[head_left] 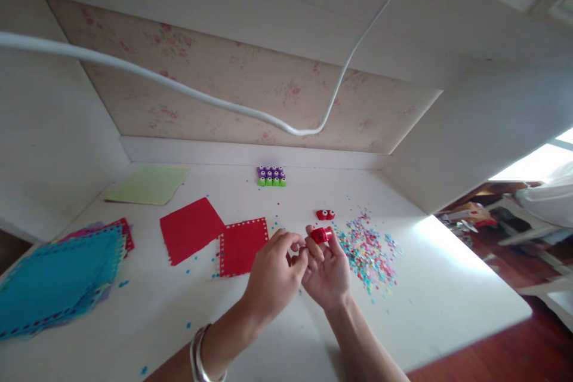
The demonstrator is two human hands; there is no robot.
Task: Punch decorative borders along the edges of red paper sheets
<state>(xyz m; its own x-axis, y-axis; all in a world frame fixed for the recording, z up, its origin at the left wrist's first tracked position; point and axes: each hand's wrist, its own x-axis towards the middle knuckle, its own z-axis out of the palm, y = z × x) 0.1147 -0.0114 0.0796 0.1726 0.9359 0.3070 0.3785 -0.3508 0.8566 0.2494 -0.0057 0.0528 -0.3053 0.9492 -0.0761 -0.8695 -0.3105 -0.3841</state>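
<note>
My right hand [327,268], palm turned up, grips a small red craft hole punch [321,235] between its fingers and thumb. Close beside it on the left, my left hand [277,271] has its fingers curled in a pinch near the right fingertips; what they hold, if anything, is hidden. A red paper square [244,248] with holes punched along its edges lies just left of my hands. Overlapping its corner is a plain red sheet [191,231]. Two more red punches [325,214] with eye-like spots stand behind my right hand.
Colourful paper confetti [369,253] is heaped at the right. Purple and green punches [271,176] stand in rows near the back wall. A stack of blue punched sheets [62,280] lies at the left, with pale green paper [147,185] behind. A white cable [192,91] hangs across overhead.
</note>
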